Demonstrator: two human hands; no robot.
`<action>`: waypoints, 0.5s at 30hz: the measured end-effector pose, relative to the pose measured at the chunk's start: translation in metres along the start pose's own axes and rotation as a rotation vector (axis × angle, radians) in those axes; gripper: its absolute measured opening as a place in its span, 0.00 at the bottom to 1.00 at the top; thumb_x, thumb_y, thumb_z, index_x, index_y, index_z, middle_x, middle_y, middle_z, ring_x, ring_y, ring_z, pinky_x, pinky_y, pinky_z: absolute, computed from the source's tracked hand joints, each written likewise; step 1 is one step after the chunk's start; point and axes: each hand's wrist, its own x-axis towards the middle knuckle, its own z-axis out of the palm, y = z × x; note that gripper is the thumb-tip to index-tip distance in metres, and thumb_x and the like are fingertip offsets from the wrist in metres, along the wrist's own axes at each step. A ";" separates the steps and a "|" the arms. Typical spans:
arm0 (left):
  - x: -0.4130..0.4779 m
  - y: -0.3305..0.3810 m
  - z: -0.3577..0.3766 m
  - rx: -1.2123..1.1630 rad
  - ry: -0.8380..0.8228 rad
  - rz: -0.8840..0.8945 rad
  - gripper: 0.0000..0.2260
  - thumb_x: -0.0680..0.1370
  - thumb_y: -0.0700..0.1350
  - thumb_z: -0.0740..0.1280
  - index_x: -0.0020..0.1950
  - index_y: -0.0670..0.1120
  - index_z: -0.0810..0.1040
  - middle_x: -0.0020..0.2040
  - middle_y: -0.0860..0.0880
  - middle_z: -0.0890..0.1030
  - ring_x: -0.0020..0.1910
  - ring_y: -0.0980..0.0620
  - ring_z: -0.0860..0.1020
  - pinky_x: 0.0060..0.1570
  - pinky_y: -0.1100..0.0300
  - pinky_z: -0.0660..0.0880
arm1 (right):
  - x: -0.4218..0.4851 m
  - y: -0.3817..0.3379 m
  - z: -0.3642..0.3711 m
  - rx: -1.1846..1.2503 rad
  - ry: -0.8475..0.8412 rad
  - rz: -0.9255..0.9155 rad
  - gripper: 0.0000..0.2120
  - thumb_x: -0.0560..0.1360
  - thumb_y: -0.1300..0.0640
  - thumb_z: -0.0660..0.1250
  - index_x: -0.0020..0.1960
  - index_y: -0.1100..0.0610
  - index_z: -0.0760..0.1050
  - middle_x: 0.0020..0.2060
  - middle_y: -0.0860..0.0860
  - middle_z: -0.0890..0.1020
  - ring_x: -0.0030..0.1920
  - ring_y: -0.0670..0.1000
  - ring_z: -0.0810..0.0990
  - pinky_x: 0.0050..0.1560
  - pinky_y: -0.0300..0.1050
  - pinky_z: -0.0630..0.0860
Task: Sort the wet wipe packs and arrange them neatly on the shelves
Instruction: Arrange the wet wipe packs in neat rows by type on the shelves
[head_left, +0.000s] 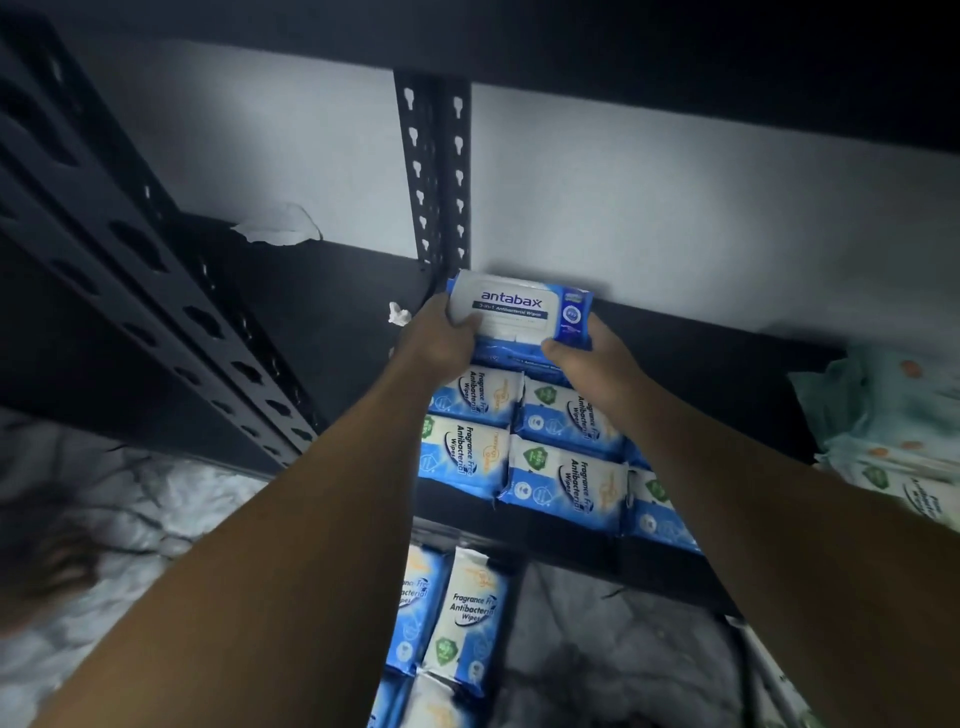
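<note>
Pack, Antabax antibacterial wipes (519, 312): gripped at both short ends, left hand (441, 332) and right hand (587, 358) curled round it, label up, long axis running left to right. Held at the rear of the black shelf (332, 312), beyond the blue fragrance-free packs (519, 441) laid in rows; hands equally near.
</note>
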 end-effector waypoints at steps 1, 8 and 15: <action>-0.001 0.003 0.000 -0.031 0.012 0.026 0.20 0.81 0.54 0.66 0.73 0.53 0.69 0.59 0.51 0.80 0.54 0.49 0.80 0.57 0.49 0.78 | -0.001 -0.001 0.001 0.017 0.011 -0.004 0.17 0.78 0.51 0.68 0.66 0.47 0.73 0.53 0.41 0.82 0.50 0.42 0.80 0.53 0.44 0.76; -0.025 0.028 -0.011 -0.215 0.057 0.072 0.28 0.71 0.61 0.67 0.71 0.60 0.70 0.58 0.53 0.82 0.53 0.50 0.83 0.57 0.48 0.80 | -0.029 -0.023 -0.002 0.080 0.198 -0.077 0.21 0.68 0.36 0.69 0.58 0.41 0.75 0.53 0.42 0.82 0.51 0.44 0.83 0.57 0.55 0.79; -0.139 0.049 -0.028 -0.244 0.117 -0.012 0.20 0.79 0.51 0.70 0.70 0.56 0.75 0.58 0.56 0.79 0.48 0.60 0.78 0.46 0.73 0.69 | -0.121 -0.027 -0.003 0.103 0.249 -0.037 0.26 0.62 0.35 0.70 0.57 0.45 0.76 0.53 0.45 0.79 0.51 0.48 0.82 0.56 0.54 0.80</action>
